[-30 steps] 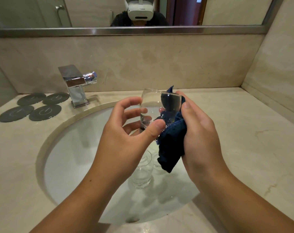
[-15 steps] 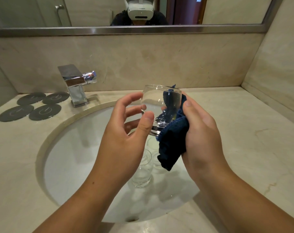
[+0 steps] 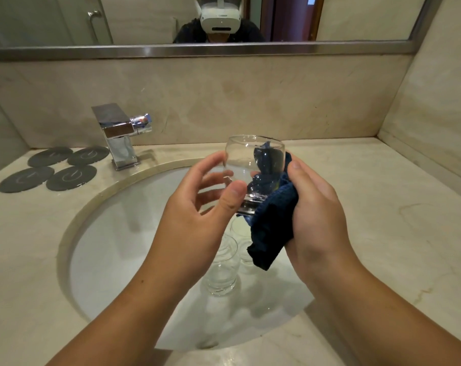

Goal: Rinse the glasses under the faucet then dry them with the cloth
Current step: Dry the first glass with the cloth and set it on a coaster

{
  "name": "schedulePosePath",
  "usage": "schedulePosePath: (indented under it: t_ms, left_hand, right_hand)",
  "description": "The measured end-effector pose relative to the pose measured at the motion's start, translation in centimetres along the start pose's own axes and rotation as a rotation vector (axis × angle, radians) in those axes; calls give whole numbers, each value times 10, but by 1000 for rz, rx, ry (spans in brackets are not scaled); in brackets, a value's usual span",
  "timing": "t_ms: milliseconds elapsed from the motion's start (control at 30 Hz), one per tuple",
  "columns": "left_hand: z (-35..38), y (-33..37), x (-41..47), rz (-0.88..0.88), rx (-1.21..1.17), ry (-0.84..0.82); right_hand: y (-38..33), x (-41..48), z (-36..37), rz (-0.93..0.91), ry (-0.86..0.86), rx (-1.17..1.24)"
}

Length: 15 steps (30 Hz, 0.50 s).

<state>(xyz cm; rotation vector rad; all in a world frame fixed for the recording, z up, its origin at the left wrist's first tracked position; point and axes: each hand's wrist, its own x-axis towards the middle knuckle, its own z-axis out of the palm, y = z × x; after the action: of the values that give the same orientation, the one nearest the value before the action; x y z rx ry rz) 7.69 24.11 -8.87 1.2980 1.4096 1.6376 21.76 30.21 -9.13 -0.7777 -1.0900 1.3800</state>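
I hold a clear glass (image 3: 240, 159) over the sink basin (image 3: 113, 249), its mouth pointing up and away from me. My left hand (image 3: 197, 215) touches its left side with thumb and fingertips, fingers loosely spread. My right hand (image 3: 316, 215) grips a dark blue cloth (image 3: 271, 228) against the glass's right side, and part of the cloth shows through the glass. Two more clear glasses stand in the basin below: one (image 3: 221, 273) under my left hand, another (image 3: 242, 233) partly hidden behind the cloth. The chrome faucet (image 3: 118, 133) stands at the back left, with no water running.
Several dark round coasters (image 3: 50, 169) lie on the marble counter (image 3: 382, 233) left of the faucet. A mirror (image 3: 145, 19) runs along the back wall and a marble wall closes in the right side. The drain (image 3: 207, 344) sits at the basin's near edge.
The glass has tipped from leaning left to more upright and risen slightly. My left thumb has shifted down toward its base while the right hand keeps the cloth pressed against it.
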Motion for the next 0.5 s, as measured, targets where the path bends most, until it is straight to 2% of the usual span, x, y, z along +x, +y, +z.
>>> schedulePosePath:
  t_ms: [300,500]
  left_hand:
    - [2,1,-2,22,-22,-14]
    - [0,3,0,-89,-143,-92]
  right_hand:
    - [-1,-1,1,-35,-12,-45]
    - [0,0,1,103,5,72]
